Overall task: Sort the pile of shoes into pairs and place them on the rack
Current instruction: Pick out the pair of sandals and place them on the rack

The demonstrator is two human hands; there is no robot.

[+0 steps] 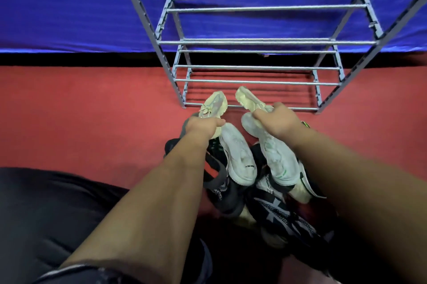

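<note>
Each outstretched hand grips one pale, knit-textured sneaker near the metal-bar rack (251, 67): the left hand (203, 127) holds the cream shoe (214, 104) upright, the right hand (276, 122) clasps its mate (249, 99) sole-up. The forearms partly hide the pile of white and black shoes (258, 182) on red carpet (92, 110).

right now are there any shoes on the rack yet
No, the metal rack shows only bare bars; both hands hold pale sneakers in front of it.
</note>
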